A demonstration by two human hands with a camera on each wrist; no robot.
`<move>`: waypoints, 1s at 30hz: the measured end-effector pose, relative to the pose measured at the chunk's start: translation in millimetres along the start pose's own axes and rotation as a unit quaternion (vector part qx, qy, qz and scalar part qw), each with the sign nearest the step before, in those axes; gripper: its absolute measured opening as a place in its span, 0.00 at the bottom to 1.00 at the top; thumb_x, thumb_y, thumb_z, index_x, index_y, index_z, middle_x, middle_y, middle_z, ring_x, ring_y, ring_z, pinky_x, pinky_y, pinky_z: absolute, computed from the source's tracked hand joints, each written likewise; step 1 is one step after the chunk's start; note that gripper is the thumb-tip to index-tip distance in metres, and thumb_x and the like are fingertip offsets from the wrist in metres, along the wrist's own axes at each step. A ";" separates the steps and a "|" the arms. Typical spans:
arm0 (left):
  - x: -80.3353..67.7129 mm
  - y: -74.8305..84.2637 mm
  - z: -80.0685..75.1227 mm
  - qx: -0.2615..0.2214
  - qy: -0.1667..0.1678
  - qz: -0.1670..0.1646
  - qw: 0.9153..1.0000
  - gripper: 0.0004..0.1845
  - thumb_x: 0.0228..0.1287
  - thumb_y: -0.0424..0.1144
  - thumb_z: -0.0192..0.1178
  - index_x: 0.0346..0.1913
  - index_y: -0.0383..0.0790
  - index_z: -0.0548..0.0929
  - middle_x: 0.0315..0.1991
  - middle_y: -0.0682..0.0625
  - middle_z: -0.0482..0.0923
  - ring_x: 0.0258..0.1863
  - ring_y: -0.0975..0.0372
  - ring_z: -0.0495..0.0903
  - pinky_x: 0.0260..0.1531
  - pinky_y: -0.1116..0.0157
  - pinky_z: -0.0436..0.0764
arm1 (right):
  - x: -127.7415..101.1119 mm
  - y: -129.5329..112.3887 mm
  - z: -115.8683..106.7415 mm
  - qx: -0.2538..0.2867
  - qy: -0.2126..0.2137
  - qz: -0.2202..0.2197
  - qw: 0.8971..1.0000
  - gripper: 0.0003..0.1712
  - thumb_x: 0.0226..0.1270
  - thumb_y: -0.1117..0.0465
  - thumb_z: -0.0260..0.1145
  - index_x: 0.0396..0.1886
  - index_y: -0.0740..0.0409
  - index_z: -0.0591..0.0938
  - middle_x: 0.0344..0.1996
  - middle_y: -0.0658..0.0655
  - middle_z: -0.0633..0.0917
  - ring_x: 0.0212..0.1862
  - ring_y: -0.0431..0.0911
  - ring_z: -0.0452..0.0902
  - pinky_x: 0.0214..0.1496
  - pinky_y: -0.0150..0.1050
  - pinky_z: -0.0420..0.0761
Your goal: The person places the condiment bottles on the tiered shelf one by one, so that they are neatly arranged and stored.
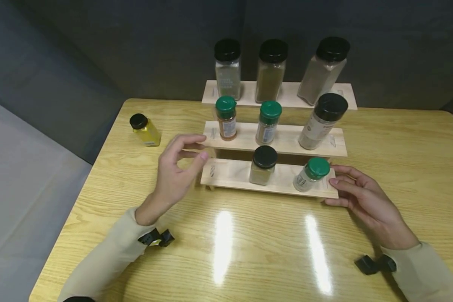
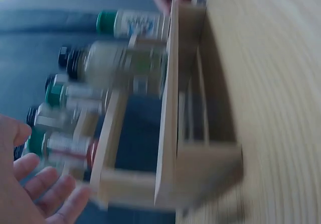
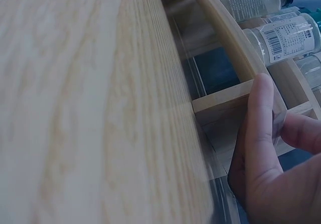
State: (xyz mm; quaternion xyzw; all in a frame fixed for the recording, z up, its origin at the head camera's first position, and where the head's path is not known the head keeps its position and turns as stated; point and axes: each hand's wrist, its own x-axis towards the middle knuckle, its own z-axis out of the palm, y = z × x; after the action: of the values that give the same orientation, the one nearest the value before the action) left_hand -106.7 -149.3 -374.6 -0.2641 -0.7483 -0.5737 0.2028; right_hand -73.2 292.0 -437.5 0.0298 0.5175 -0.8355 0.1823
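Left hand: left hand (image 1: 175,167) is raised just off the left end of the rack, fingers loosely curled with thumb and forefinger apart, holding nothing; its fingertips (image 1: 201,138) sit right at the end of the middle step.
Right hand: right hand (image 1: 362,197) rests on the table (image 1: 249,251) at the right end of the wooden spice rack (image 1: 230,174), fingers laid fairly straight against the lowest step's end; the right wrist view shows a finger (image 3: 258,118) pressed on the end piece.
Lowest step: black-lidded jar (image 1: 263,165) mid-step, green-lidded jar (image 1: 311,174) tilted near the right end, just beside the right hand.
Upper steps: three jars on the middle, three black-capped on the top.
Left edge of table: small yellow jar (image 1: 145,130) stands well apart from the rack.
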 end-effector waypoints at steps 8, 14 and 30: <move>9.8 -24.5 -56.2 0.015 0.134 0.009 0.991 0.12 0.74 0.27 0.64 0.54 0.21 0.84 0.51 0.43 0.85 0.47 0.60 0.85 0.49 0.67 0.84 | 0.3 -1.0 0.3 0.000 0.003 0.002 1.000 0.21 0.85 0.77 0.55 0.63 0.55 0.84 0.48 0.59 0.86 0.52 0.49 0.88 0.49 0.48 0.92; 23.9 -45.3 -95.1 0.052 0.241 -0.006 0.969 0.09 0.72 0.25 0.64 0.51 0.28 0.87 0.48 0.54 0.86 0.45 0.62 0.84 0.50 0.68 0.82 | 0.2 -0.5 -1.0 0.004 -0.003 -0.001 1.000 0.21 0.85 0.78 0.54 0.63 0.55 0.84 0.49 0.59 0.86 0.52 0.49 0.88 0.50 0.49 0.92; 24.1 -86.8 -123.9 0.123 0.181 -0.185 0.958 0.31 0.70 0.35 0.73 0.73 0.34 0.75 0.72 0.45 0.73 0.70 0.54 0.71 0.69 0.57 0.72 | 0.9 1.5 -1.2 -0.009 -0.009 -0.008 1.000 0.20 0.85 0.77 0.54 0.62 0.55 0.83 0.46 0.58 0.86 0.51 0.48 0.88 0.49 0.48 0.92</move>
State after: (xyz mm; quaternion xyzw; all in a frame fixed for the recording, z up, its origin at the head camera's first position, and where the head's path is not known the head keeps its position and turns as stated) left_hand -179.9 -282.6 -393.1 0.0148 -0.7997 -0.5428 0.2560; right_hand -73.8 292.2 -439.5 0.0165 0.5233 -0.8327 0.1801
